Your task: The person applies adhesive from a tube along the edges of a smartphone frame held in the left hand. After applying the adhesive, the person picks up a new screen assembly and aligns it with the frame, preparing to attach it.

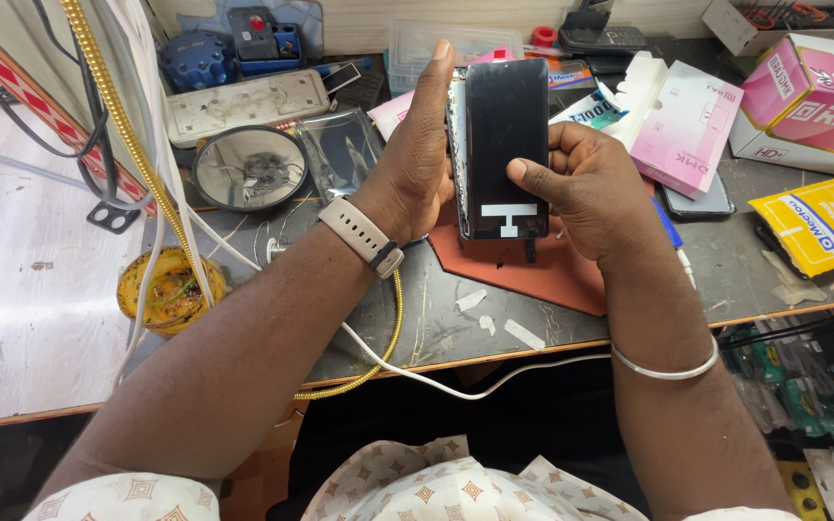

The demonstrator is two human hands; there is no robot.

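Holding a black phone screen (505, 145) upright above the middle of the desk (726, 275), both hands are clamped on it from opposite sides. The left hand (417, 169) grips the left edge, its fingers stretched up along the side with one fingertip reaching past the top corner, and a beige smartwatch (364, 234) sits on that wrist. The right hand (586, 183) wraps the right edge from behind, its thumb (538, 180) pressed on the dark glass just above a white T-shaped sticker (510, 217) near the bottom of the panel. A thin silver bangle (665, 370) circles the right forearm.

Directly below the screen lies a rust-red mat (533, 270), with a few scraps of white tape (494, 318) on the grey surface near it. To the left stand a round magnifier lamp (249, 167) and, just beside it, a shiny film-covered panel (342, 150). Farther left and far, a white power strip (246, 101) lies across the desk. A gold flexible arm (127, 130) runs down the left side, and a white cable (436, 379) trails over the near edge. On the right sit pink boxes (803, 92), a white and pink box (682, 121) and a yellow packet (822, 220); a dark phone (697, 203) lies near the right hand.
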